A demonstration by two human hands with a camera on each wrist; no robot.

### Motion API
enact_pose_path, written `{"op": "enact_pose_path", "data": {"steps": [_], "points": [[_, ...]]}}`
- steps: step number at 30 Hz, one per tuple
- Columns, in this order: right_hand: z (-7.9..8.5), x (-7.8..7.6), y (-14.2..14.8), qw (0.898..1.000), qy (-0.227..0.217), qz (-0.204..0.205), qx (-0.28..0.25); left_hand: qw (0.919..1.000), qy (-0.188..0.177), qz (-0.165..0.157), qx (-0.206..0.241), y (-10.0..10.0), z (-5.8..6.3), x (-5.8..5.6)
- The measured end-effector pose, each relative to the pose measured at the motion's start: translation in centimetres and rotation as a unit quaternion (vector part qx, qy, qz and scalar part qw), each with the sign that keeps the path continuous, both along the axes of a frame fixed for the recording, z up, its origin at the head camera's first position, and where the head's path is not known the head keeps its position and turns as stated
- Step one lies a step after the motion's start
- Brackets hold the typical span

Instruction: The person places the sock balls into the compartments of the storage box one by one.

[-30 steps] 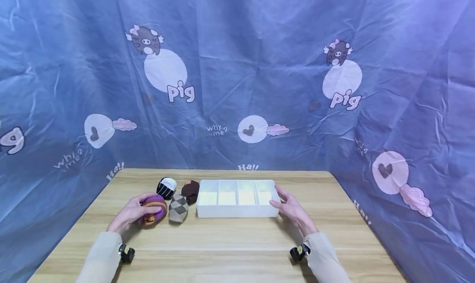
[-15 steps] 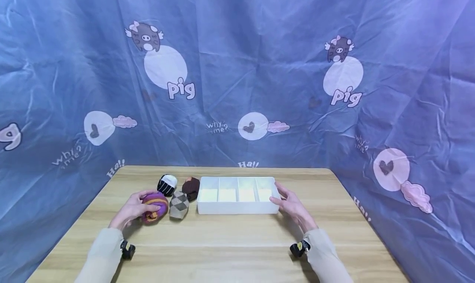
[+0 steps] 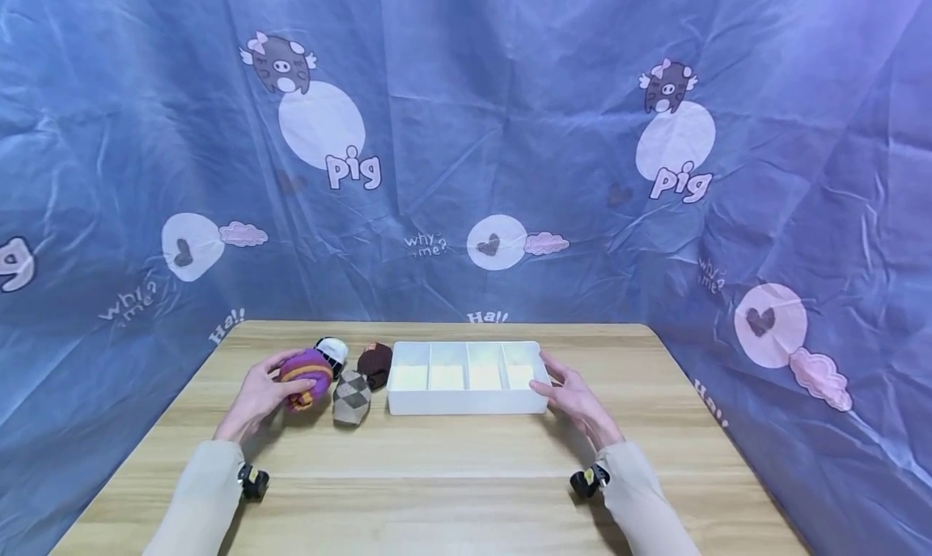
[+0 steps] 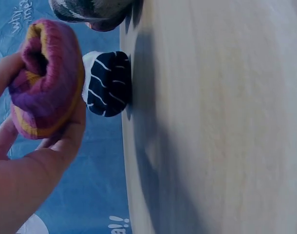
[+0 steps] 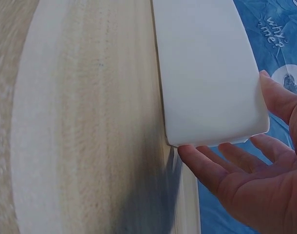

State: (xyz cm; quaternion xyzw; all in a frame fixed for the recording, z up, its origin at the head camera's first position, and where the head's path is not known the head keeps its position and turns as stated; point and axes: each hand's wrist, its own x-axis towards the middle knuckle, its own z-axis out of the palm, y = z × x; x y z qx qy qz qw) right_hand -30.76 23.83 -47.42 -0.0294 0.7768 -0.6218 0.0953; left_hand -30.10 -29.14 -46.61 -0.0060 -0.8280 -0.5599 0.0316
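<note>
My left hand (image 3: 258,394) grips a rolled-up purple sock (image 3: 306,375) with orange and yellow stripes. In the left wrist view the same sock (image 4: 53,80) sits between thumb and fingers, raised off the table, its folded opening showing. Just behind it is a black-and-white rolled sock (image 4: 109,84), partly covered in the head view. A grey checked sock (image 3: 353,398) and a dark brown one (image 3: 375,363) lie to its right. My right hand (image 3: 578,398) holds the right end of a white box (image 3: 466,402) with four-sided slots, thumb at the front wall (image 5: 212,73), fingers along the end wall.
The box's compartments (image 3: 447,378) stand side by side, divided by thin walls, with no socks in them. The wooden table (image 3: 422,483) ends at a blue printed curtain (image 3: 437,151) behind and at both sides.
My left hand has lifted the purple sock up off the table, and it now overlaps the black-and-white sock. The right hand stays at the box. The head view has tilted slightly down.
</note>
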Motion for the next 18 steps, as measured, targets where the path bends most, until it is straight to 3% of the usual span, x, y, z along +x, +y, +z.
{"op": "enact_pose_path", "data": {"steps": [4,7,14,18], "points": [[0.3,-0.2,-0.1,1.0,0.003,0.005,0.0,0.9997,0.019,0.012,0.013,0.3,0.4,-0.2],[0.4,-0.2,-0.1,1.0,0.006,0.002,0.0,0.9981,0.031,0.022,0.048,1.0,0.5,-0.4],[-0.1,0.1,-0.1,1.0,0.008,-0.004,-0.009,0.9845,0.052,0.05,0.16,3.5,0.4,-1.1],[-0.1,0.1,-0.1,1.0,0.003,-0.005,-0.008,0.9807,0.05,0.049,0.182,4.9,0.6,-1.3]]}}
